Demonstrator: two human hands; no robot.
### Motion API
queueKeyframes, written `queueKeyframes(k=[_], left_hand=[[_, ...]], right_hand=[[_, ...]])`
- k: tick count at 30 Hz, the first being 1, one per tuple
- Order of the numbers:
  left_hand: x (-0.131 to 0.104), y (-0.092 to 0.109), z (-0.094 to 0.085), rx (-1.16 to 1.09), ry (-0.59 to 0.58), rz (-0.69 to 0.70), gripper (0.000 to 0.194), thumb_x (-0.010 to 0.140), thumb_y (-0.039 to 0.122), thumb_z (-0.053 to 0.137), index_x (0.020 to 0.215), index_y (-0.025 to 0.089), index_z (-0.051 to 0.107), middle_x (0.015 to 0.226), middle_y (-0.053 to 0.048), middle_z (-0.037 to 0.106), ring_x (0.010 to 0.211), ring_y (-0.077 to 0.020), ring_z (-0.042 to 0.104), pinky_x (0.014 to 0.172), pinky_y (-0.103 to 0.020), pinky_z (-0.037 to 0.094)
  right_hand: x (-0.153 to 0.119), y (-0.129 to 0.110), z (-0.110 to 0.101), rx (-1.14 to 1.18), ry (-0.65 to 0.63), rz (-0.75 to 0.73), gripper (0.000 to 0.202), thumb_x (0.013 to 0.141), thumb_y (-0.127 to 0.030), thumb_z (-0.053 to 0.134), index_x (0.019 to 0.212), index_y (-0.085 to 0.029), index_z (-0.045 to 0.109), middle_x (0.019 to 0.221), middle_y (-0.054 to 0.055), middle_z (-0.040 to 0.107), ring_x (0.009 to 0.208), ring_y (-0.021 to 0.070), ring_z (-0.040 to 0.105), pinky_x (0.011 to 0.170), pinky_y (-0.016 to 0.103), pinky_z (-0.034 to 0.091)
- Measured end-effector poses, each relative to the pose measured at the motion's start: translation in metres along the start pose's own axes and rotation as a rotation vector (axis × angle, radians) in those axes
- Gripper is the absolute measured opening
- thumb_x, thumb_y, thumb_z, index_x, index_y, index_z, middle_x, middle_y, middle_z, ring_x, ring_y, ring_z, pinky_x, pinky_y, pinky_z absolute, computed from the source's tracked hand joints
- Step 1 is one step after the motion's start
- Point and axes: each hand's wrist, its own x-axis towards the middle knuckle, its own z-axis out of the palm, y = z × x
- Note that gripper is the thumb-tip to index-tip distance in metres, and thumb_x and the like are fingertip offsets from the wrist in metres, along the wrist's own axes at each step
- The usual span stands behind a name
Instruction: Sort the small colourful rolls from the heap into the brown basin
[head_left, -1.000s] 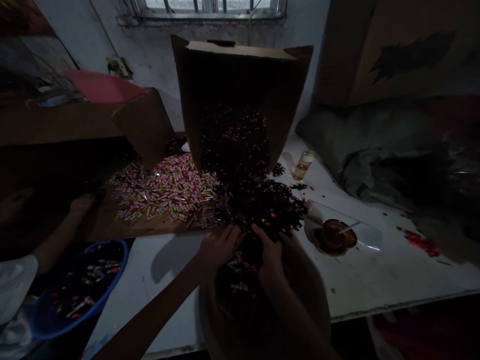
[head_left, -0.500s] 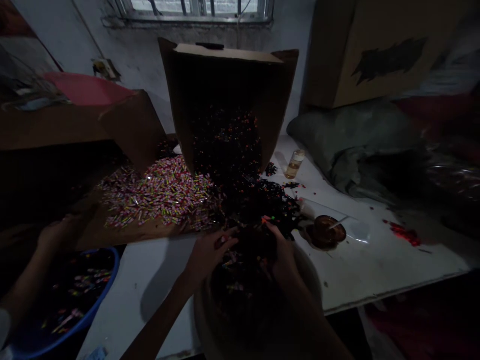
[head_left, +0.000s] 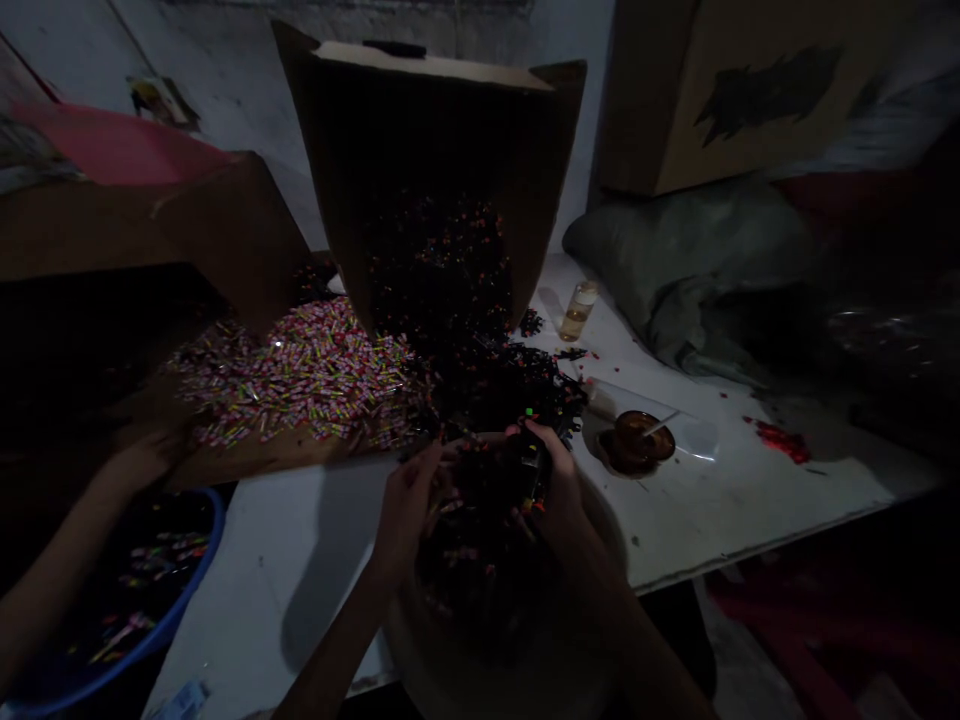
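Note:
My left hand [head_left: 405,505] is at the left rim of a round tub [head_left: 615,520], thumb and fingers pinched; whatever is between them is too small and dark to make out. At the tub's right side, my right hand [head_left: 561,485] is closed around several small black pieces [head_left: 531,468] with orange and green ends. Below both hands, the tub holds a dark heap mixed with small pink-patterned pieces. Just beyond, a pile of black pieces [head_left: 487,370] spills from a tipped cardboard box [head_left: 544,200]. Left of it lies a heap of small pink and yellow patterned tubes [head_left: 322,375].
At the left, another person's hand [head_left: 142,455] is over a blue basin [head_left: 214,525]. On the white table [head_left: 712,520] stand a small bottle [head_left: 577,312] and a brown bowl [head_left: 645,440] with a stick. Red scraps [head_left: 781,440] lie further right, near a grey-green sack [head_left: 675,260].
My left fingers have drawn together into an upright pinch. My right hand has turned, and black pieces now show in it. The view has tipped downward.

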Motion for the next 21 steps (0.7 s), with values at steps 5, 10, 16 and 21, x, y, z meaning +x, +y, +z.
queueKeyframes(k=[5, 10, 16, 21], left_hand=[[-0.011, 0.009, 0.014, -0.396, -0.111, -0.21, 0.039, 0.074, 0.047, 0.071, 0.097, 0.016, 0.075, 0.064, 0.004, 0.058, 0.042, -0.0031, 0.04, 0.039, -0.014, 0.024], [-0.023, 0.011, 0.019, -0.255, -0.192, -0.036, 0.038, 0.086, 0.05, 0.068, 0.112, 0.022, 0.066, 0.067, 0.007, 0.061, 0.037, -0.0018, 0.031, 0.035, -0.014, 0.018], [-0.026, 0.02, 0.011, -0.176, -0.065, 0.069, 0.03, 0.081, 0.048, 0.077, 0.092, 0.021, 0.067, 0.068, 0.006, 0.064, 0.037, -0.0009, 0.033, 0.035, -0.016, 0.02], [-0.017, 0.028, 0.005, -0.278, -0.062, 0.046, 0.026, 0.081, 0.042, 0.079, 0.098, 0.024, 0.07, 0.073, 0.005, 0.066, 0.042, -0.0025, 0.044, 0.038, -0.015, 0.028]], right_hand=[[0.009, -0.01, 0.029, 0.436, 0.069, 0.201, 0.017, 0.079, -0.038, 0.063, 0.087, -0.026, 0.071, 0.088, 0.0, 0.073, 0.085, 0.0212, 0.068, 0.082, 0.033, 0.058], [0.018, -0.006, 0.041, 0.609, 0.074, 0.27, 0.019, 0.075, -0.044, 0.066, 0.081, -0.026, 0.069, 0.079, -0.003, 0.071, 0.073, 0.0172, 0.065, 0.074, 0.029, 0.056], [0.007, -0.015, 0.027, 0.376, -0.097, 0.335, 0.022, 0.075, -0.042, 0.07, 0.089, -0.026, 0.075, 0.084, -0.001, 0.075, 0.083, 0.0214, 0.068, 0.082, 0.032, 0.055], [0.003, -0.031, 0.019, 0.123, -0.164, 0.379, 0.021, 0.073, -0.04, 0.077, 0.091, -0.031, 0.077, 0.096, -0.002, 0.078, 0.094, 0.0262, 0.07, 0.086, 0.034, 0.054]])
